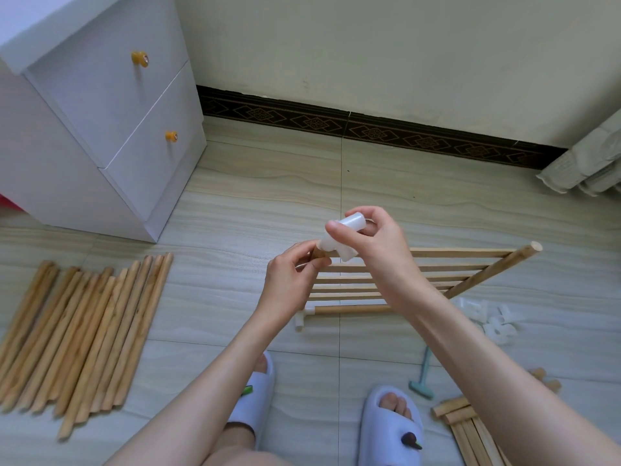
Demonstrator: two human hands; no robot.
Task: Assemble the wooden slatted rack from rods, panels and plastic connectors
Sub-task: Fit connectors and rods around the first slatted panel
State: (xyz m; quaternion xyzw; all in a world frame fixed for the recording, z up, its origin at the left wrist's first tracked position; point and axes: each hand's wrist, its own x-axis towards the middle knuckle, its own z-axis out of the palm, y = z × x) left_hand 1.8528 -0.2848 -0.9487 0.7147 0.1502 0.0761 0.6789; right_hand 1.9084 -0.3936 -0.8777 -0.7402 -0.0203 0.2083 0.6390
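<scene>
A translucent white plastic connector sits at the top left corner of the slatted panel, held up off the tiled floor in front of the person. The right hand has its grip clamped on the connector, thumb and fingers curled round its upper tube. The left hand pinches the wooden rod end just below the connector, its grip closed on that rod where it meets the plastic.

The panel is tilted, its thin slats running off to the right to a round side rod whose cut end points up and right. Along the panel's lower edge lies another round rod, and its left end is seated in a second white connector touching the floor.

To the left, well apart from the panel, a row of loose wooden rods lies side by side on the floor. Right of the panel, near its lower corner, is a small heap of spare connectors. Nearer the person a green plastic mallet lies on the tiles, and at the lower right a stack of flat slats shows partly behind the right forearm.

Two white slippers are on the person's feet at the bottom. A white drawer cabinet with yellow knobs stands at the upper left against the wall
</scene>
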